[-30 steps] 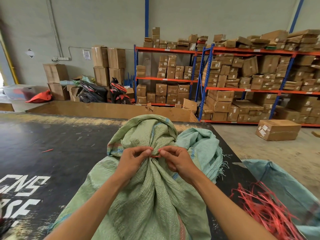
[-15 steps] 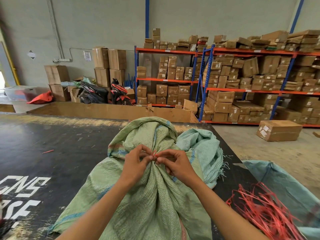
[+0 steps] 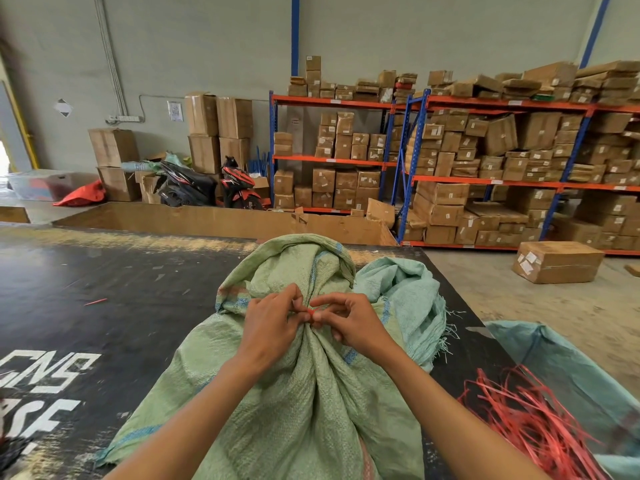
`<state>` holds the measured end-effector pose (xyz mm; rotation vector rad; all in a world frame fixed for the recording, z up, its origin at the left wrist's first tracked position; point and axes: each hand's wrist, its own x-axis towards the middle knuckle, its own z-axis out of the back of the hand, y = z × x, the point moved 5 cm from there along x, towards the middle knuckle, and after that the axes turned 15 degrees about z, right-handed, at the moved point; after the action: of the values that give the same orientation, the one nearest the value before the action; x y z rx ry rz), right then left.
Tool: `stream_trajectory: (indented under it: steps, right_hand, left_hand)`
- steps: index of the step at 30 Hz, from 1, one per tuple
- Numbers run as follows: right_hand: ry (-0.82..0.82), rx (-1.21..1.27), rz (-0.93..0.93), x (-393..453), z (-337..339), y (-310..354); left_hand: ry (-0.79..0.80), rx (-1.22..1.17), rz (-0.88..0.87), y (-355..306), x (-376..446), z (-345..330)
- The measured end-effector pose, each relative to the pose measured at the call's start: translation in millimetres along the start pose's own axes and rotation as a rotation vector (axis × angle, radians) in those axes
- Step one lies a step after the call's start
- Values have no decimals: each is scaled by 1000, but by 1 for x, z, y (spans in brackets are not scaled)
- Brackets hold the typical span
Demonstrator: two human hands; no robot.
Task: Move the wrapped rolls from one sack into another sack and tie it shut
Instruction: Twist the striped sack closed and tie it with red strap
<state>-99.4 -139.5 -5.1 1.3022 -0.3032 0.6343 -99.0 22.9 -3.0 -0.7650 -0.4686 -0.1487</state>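
Green woven sack lies on the black desk, its mouth gathered into a neck at mid-frame. Left hand and right hand meet at that neck, fingers curled, both pinching a short red tie between thumb and fingertips. Paler sack crumpled just behind to the right; loose red strips heaped near the right forearm.

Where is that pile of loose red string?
The pile of red plastic string lies at the lower right of the head view, on the black table just right of the green sack, beside a blue sack.
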Motion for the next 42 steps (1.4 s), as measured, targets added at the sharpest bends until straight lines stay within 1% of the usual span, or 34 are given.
stream_trajectory:
  steps: [3,8,13,17,20,23,25,30,34,35,36,39,42]
  right_hand:
    - [-47,-22,14,2,2,2]
    - [-134,-99,10,4,4,1]
    - [-202,-290,102,4,1,3]
    - [-211,-357,164,6,1,8]
    - [-161,-478,230,8,0,14]
    - [-52,-632,323,10,-3,20]
    - [36,-700,349,11,-5,20]
    - [249,-812,359,16,-8,17]
    - [317,-960,318,19,-9,13]
    - [331,-961,294,20,-9,13]
    - [332,-908,246,22,-7,14]
    - [302,-601,36,26,3,17]
    - [260,-321,-134,21,7,11]
  left_hand:
    - [-33,48,-28,-2,0,1]
    - [-35,23,-41,-2,-1,-2]
    - [-157,30,-26,-6,-14,-5]
    - [-234,67,-81,-12,-21,-5]
    - [-269,116,-119,-14,-22,-6]
    - [-261,136,-135,-11,-20,-10]
    - [-253,140,-152,-10,-20,-11]
    - [-256,155,-175,-10,-18,-11]
    - [-246,140,-181,-12,-17,-10]
    - [-245,131,-183,-13,-17,-10]
    - [-244,118,-183,-13,-17,-10]
    - [-212,31,-162,-10,-16,-10]
    - [-134,-65,-122,-2,-14,-9]
